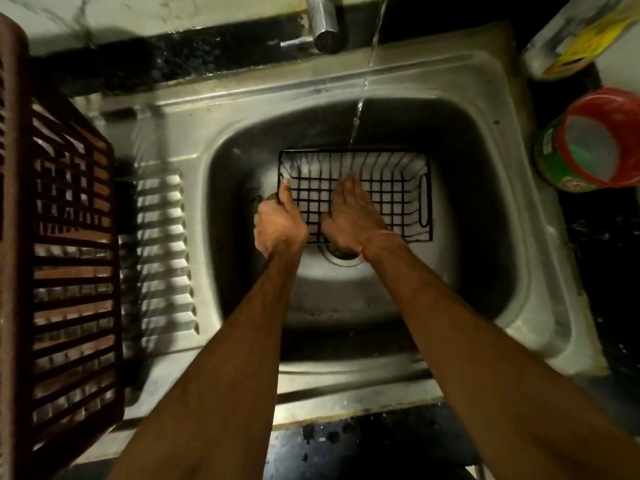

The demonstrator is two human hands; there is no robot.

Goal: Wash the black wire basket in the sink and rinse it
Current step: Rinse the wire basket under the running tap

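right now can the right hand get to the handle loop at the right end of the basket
Probably yes. The right hand lies flat inside the black wire basket, and only open wire grid separates it from the handle loop. The left hand grips the opposite end.

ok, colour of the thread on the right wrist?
Orange-red thread around the right wrist; head view, the only one.

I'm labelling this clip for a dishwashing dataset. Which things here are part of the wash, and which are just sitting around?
In the job: black wire basket, sink, water stream, tap, left hand, right hand.

Lying about: brown slatted crate, green and red tub, yellow-labelled bottle.
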